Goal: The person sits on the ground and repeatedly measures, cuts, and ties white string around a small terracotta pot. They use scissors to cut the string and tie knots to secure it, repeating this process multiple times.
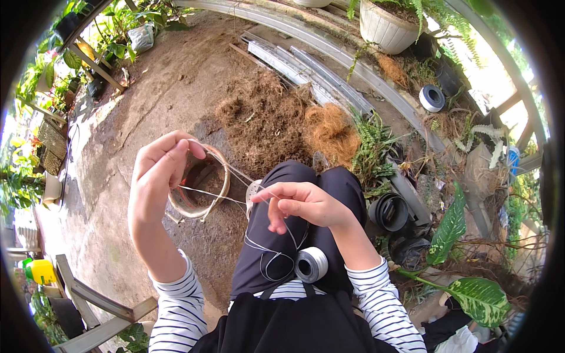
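My left hand [165,170] is raised over a round clay-coloured pot [223,194], pinching thin white string [212,193] between thumb and fingertips. From there, strands stretch right towards a pale, perforated item [251,196] beside my knee, and towards my right hand [309,204]. String runs against the loosely bent fingers of that right hand, above my thighs; whether they grip it is unclear. On my lap lies a spool of white string [311,264], with loose loops of string to its left. The pot's mouth faces up, partly hidden by my left hand.
Ahead are a heap of brown fibrous soil [265,119] and orange coconut fibre [332,132]. Metal channels [304,70] lie beyond. Black nursery pots [388,212] and a variegated leaf [479,300] are to my right. A wooden frame [106,331] stands at lower left.
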